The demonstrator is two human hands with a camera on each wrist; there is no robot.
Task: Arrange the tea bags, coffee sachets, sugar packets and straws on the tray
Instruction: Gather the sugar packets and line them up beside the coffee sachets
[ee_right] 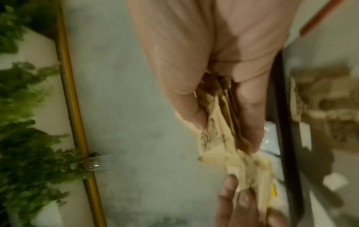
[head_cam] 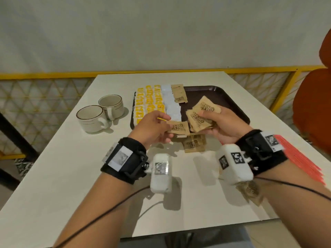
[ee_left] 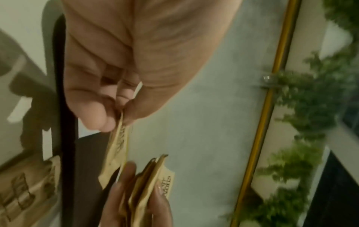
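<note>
Down by my wrists, my left hand (head_cam: 154, 126) pinches one brown packet (head_cam: 179, 127) at its edge. My right hand (head_cam: 220, 122) grips the brown bunch (head_cam: 198, 117). I think it goes left, onto the tray (head_cam: 223, 97) row beside the white packets (head_cam: 172, 104).

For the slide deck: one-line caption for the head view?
Left hand pinches one brown packet; right hand grips a brown packet stack over the tray.

The right half of the dark tray (head_cam: 223, 93) lies bare and reachable from above. Its left half is packed with yellow packets (head_cam: 149, 101), white packets (head_cam: 171, 104) and brown sachets (head_cam: 179, 95). Two cups (head_cam: 100, 111) stand just left of the tray.
</note>
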